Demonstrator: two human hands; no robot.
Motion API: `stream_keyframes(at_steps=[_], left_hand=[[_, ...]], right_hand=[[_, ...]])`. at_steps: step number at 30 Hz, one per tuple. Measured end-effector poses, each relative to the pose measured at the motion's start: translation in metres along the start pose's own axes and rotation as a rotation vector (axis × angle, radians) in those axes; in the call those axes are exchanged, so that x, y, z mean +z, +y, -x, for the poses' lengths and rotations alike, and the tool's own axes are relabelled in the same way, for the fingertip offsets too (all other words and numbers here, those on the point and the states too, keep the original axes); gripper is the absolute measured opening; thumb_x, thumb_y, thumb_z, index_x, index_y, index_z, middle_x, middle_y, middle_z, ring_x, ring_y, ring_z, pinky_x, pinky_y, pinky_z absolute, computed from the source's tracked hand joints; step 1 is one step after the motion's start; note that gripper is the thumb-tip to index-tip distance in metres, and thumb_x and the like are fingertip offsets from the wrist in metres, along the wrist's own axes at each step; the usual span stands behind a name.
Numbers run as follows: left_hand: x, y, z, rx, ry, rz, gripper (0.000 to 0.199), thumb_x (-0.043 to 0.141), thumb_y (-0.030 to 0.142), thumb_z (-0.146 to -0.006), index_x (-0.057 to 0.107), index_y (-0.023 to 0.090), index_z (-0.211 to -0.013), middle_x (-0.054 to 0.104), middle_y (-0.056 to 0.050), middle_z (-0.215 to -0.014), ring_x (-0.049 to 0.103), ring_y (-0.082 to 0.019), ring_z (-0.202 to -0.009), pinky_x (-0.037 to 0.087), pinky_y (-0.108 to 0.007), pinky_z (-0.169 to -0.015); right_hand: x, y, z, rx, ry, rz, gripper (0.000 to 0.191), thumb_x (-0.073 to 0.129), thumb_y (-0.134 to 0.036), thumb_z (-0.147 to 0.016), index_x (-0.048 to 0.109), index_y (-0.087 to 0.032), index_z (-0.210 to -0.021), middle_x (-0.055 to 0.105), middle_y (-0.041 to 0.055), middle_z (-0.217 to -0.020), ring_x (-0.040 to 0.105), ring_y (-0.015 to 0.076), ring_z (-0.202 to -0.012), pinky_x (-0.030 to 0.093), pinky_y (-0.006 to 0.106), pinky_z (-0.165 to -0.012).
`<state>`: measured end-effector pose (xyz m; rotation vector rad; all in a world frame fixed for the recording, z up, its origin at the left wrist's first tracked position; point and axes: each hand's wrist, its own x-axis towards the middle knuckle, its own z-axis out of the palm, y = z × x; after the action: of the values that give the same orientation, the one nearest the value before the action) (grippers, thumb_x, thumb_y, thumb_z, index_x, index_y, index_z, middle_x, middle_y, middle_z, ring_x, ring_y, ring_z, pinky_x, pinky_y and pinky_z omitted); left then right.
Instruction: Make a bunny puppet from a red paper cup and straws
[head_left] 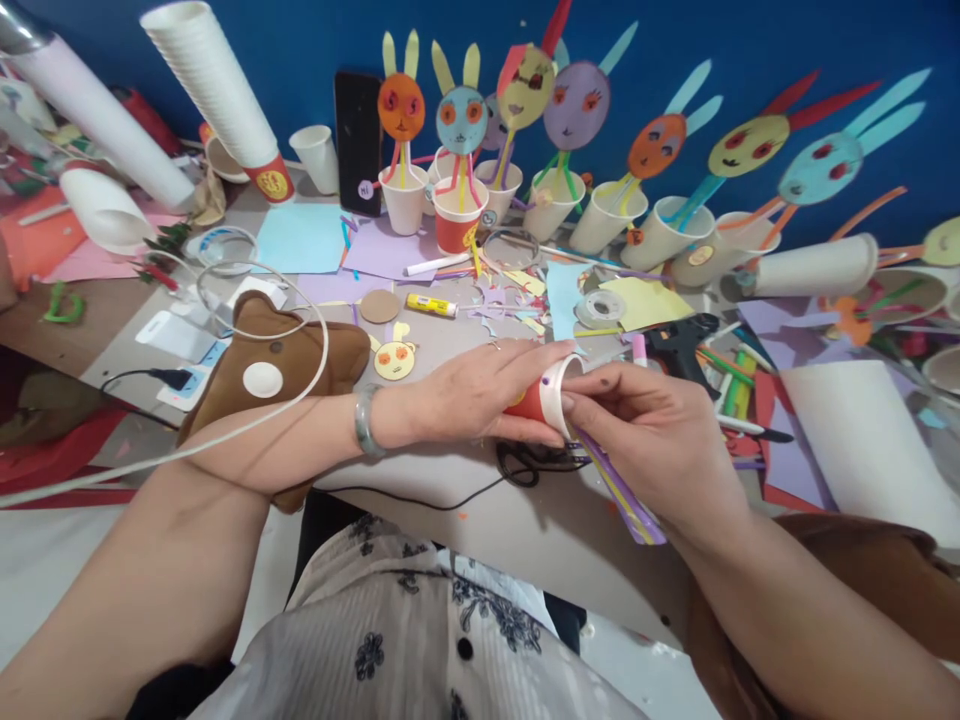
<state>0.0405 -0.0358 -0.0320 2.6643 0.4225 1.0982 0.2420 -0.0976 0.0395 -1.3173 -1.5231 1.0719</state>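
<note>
My left hand (487,390) is wrapped around a red paper cup (553,395) with a white rim, tipped so its mouth faces right. A small purple spot shows on the rim. At the mouth, the thumb and fingers of my right hand (645,420) are pinched together, the fingertips partly inside the cup. Purple and yellow paper strips (621,492) hang below this hand; their upper ends are hidden by the fingers and cup. Near my left wrist lies a yellow paper rabbit face (394,360). Beyond it are a glue stick (431,305) and a brown cardboard disc (380,306).
Paper-cup rabbits (457,130) line the blue wall. A tall cup stack (217,90) leans at back left. A brown cushion-like bag (277,385) and white cable (324,350) lie left. Right are a black glue gun (684,345), a tape roll (600,308), markers and paper scraps.
</note>
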Motion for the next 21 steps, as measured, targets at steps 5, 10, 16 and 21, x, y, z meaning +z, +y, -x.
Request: stream_keyframes(at_steps=[5,10,16,21], left_hand=[[-0.0032,0.0037,-0.0016,-0.015,-0.044,-0.01,0.089,0.053,0.067,-0.104,0.023,0.014,-0.168,0.066,-0.026,-0.143,0.067,-0.033,-0.132,0.056,-0.05,-0.111],[-0.0067,0.0076,-0.0027,-0.039,-0.088,0.01,0.089,0.053,0.067,-0.103,0.025,0.012,-0.168,0.065,-0.027,-0.143,0.066,-0.034,-0.134,0.056,-0.05,-0.113],[-0.0062,0.008,-0.0025,-0.03,-0.111,0.015,0.091,0.05,0.068,-0.104,0.02,0.013,-0.171,0.064,-0.027,-0.144,0.066,-0.034,-0.133,0.056,-0.051,-0.112],[-0.0013,0.0087,0.0011,-0.08,-0.124,0.044,0.094,0.05,0.068,-0.104,0.016,0.013,-0.172,0.061,-0.027,-0.149,0.062,-0.035,-0.14,0.053,-0.053,-0.117]], right_hand=[[0.0016,-0.0036,-0.0016,0.129,-0.052,-0.099,0.011,0.08,-0.025,-0.077,0.071,-0.023,-0.071,0.068,-0.0014,-0.066,0.056,0.0112,-0.054,0.048,0.023,-0.05],[0.0007,-0.003,-0.0001,0.193,-0.103,-0.187,0.018,0.084,-0.028,-0.077,0.07,-0.022,-0.069,0.064,-0.0029,-0.063,0.053,0.0096,-0.053,0.047,0.021,-0.05],[-0.0016,-0.0006,0.0023,0.186,-0.111,-0.218,0.018,0.089,-0.032,-0.078,0.075,-0.022,-0.074,0.07,-0.001,-0.07,0.06,0.0116,-0.06,0.053,0.023,-0.056],[0.0066,-0.0022,0.0076,0.148,-0.028,-0.147,0.013,0.085,-0.029,-0.08,0.074,-0.023,-0.074,0.072,-0.0004,-0.07,0.063,0.0132,-0.062,0.055,0.024,-0.057]])
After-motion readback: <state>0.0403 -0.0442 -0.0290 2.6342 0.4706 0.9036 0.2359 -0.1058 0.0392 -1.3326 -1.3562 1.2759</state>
